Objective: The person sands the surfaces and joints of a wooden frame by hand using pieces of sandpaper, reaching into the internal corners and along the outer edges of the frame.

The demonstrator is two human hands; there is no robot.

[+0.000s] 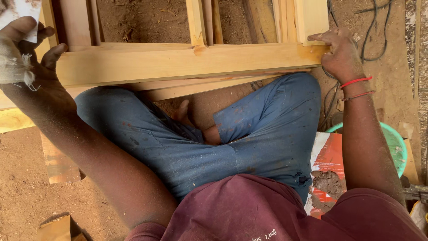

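Wooden frame point(178, 62) (across the lap), right hand point(341, 56) grip closed on its end, left hand point(26, 58) pinching white paper point(20, 13)

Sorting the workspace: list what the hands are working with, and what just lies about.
In hand:
left hand holding pale sheet
right hand gripping wooden frame

Lying about:
green basin
cables
red-and-white sheet with brown lump
wood offcut

Pale yellow is shown by the wooden frame point(178, 62), dusty blue with reddish specks by the trousers point(249, 134), maroon by the shirt point(249, 209), green by the basin point(397, 147), and reddish brown by the floor point(22, 187).
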